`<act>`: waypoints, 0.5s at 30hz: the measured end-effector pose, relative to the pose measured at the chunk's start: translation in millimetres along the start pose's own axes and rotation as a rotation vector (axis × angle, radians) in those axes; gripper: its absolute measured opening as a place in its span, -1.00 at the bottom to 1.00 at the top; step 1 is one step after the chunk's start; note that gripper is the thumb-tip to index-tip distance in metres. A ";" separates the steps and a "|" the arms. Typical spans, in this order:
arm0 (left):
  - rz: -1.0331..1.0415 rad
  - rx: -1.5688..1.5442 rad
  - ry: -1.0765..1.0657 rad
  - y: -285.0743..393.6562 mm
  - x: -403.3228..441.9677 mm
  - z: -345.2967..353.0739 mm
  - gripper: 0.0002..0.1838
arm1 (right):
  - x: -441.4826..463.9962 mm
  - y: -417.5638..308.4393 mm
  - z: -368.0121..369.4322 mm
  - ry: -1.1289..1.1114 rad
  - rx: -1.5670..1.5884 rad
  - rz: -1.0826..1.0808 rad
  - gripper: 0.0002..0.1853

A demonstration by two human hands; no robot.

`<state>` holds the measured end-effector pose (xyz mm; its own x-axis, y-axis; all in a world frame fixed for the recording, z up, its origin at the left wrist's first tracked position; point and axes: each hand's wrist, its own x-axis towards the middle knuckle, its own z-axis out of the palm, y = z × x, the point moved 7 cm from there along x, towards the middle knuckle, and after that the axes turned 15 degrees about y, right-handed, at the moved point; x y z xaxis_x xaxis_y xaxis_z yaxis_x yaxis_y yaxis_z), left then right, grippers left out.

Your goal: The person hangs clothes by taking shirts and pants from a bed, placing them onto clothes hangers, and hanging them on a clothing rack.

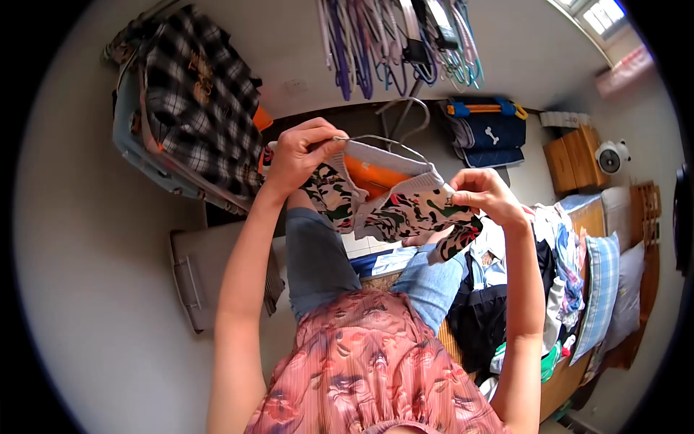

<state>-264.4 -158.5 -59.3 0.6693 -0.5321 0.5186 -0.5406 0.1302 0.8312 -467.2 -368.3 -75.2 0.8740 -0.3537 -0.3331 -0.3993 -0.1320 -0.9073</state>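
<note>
Left hand (pixel 307 153): grip closed on the collar edge of one camouflage-print garment with grey ribbed collar (pixel 405 210). Right hand (pixel 488 195): grip pinching its opposite shoulder. The garment hangs above the knees, one thin wire hanger (pixel 390 139) at its collar. A clothes heap (pixel 491 311) covers the bed's near side (pixel 564 383). One black-and-white plaid shirt (pixel 199 94) bears orange lettering, illegible.
</note>
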 end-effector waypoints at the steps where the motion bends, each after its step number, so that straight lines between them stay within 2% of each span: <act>1: 0.002 -0.006 0.001 1.8 0.5 0.1 -0.89 | 0.0 2.4 -4.7 0.055 -0.036 0.030 -0.83; 2: 0.006 -0.010 0.001 4.6 0.9 1.1 -0.89 | 2.7 7.9 -6.7 0.108 -0.039 -0.006 -0.85; 3: 0.012 -0.015 0.001 6.3 1.5 1.6 -0.89 | 1.3 6.5 -8.9 0.208 -0.175 -0.030 -0.84; 5: 0.051 -0.003 0.019 2.8 1.9 -0.1 -0.88 | -16.6 -30.4 -0.2 0.541 -0.532 -0.538 -0.81; 6: 0.053 0.002 0.028 2.2 2.4 -0.8 -0.89 | -25.9 -39.8 7.7 0.685 -0.608 -0.661 -0.78; 7: 0.055 0.007 0.036 1.3 3.1 -2.8 -0.89 | -32.4 -43.3 14.8 0.734 -0.704 -0.710 -0.76; 8: 0.014 -0.003 0.033 0.0 4.9 -6.1 -0.88 | -35.7 -45.6 17.7 0.741 -0.712 -0.722 -0.73; 11: 0.061 -0.033 0.058 -8.0 12.3 -19.1 -0.88 | -38.5 -64.4 14.0 0.783 -0.784 -0.751 -0.63; 13: -0.023 -0.068 0.061 -19.7 20.4 -30.2 -0.86 | -25.5 -47.0 -1.8 0.571 -0.633 -0.543 -0.71; 15: -0.003 -0.136 0.072 -28.1 31.2 -35.9 -0.85 | -17.8 -40.7 1.5 0.435 -0.547 -0.598 -0.90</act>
<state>-210.0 -148.7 -59.3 0.7081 -0.4720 0.5253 -0.4676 0.2440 0.8496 -466.1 -355.2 -32.7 0.8402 -0.3878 0.3791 -0.0862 -0.7855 -0.6128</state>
